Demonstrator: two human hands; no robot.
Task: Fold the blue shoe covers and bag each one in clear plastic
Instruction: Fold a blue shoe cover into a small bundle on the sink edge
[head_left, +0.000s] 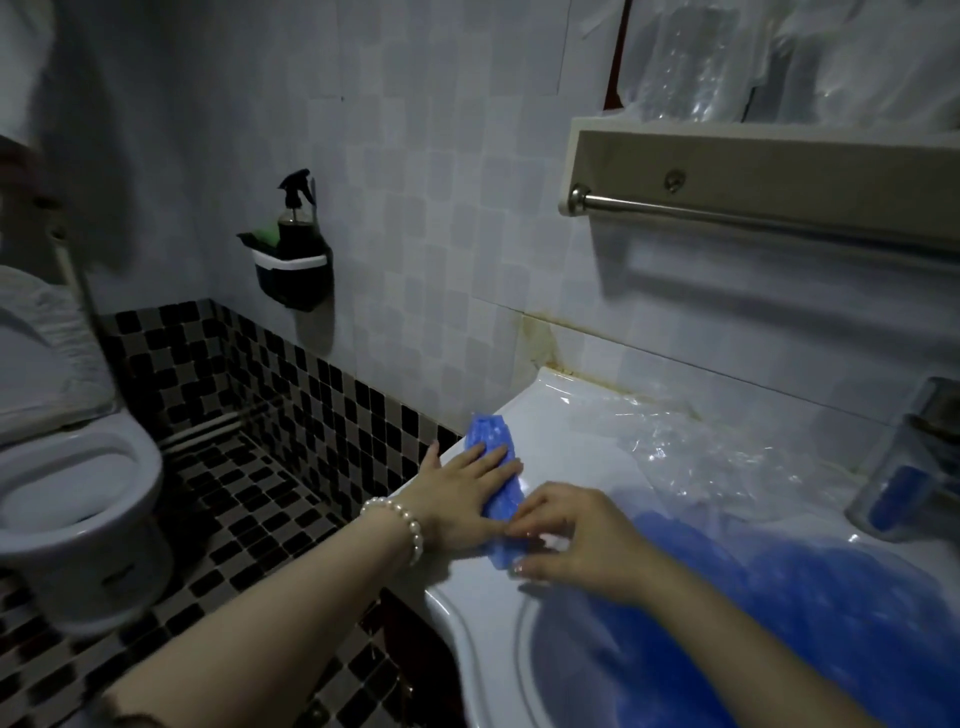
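Head view is showing me a white sink (561, 410) ledge in a tiled bathroom, and I am watching both hands working at its left corner. My left hand (460, 491) is lying flat with straight fingers, pressing down on the blue shoe cover (496, 462), which is stretching as a narrow folded strip along the ledge from the far edge toward me. My right hand (576, 540) is sitting at the near end of that strip with its fingers curled down; it seems to be pinching the end, though blur is keeping me from being sure. A pearl bracelet (402, 522) is circling the left wrist.

Just right of the strip, crumpled clear plastic bags (691, 447) are lying on the ledge against the wall. A heap of more blue covers (779, 613) is filling the basin under the right forearm. A metal tap (909, 457) is standing at the right edge. On the wall I am seeing a towel rail (753, 213), and farther left a holder with a spray bottle (296, 228). A toilet (78, 493) is standing at far left.
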